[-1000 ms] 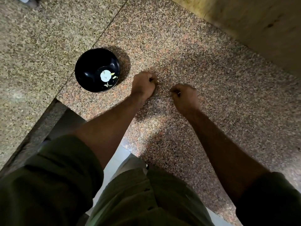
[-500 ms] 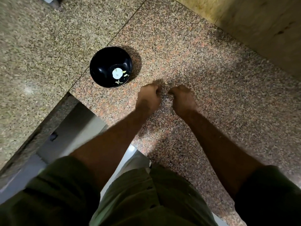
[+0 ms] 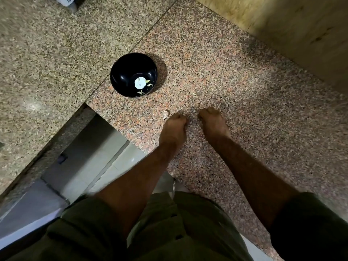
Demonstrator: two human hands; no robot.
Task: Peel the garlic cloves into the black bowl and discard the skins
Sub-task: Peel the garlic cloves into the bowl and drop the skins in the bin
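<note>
The black bowl (image 3: pixel 120 72) stands on the pink granite counter (image 3: pixel 216 68), with a round white piece and a few pale garlic bits at its bottom. A pale scrap of garlic skin (image 3: pixel 166 113) lies on the counter just left of my left hand's fingertips. A smaller pale bit (image 3: pixel 194 94) lies further up. My left hand (image 3: pixel 174 130) and my right hand (image 3: pixel 213 125) rest knuckles-up on the counter a little apart, below and right of the bowl. Both have their fingers curled under, and whatever is beneath them is hidden.
The counter's near edge (image 3: pixel 131 140) drops to a pale floor (image 3: pixel 90 162) at lower left. A grey-speckled slab (image 3: pixel 47 53) adjoins on the left. A yellowish wall (image 3: pixel 291 31) rises at the upper right, and a white object (image 3: pixel 66 0) shows at the top left.
Both hands have drawn back from the bowl toward the counter's near edge and separated slightly. A scrap of skin now lies uncovered beside my left hand. The view has shifted.
</note>
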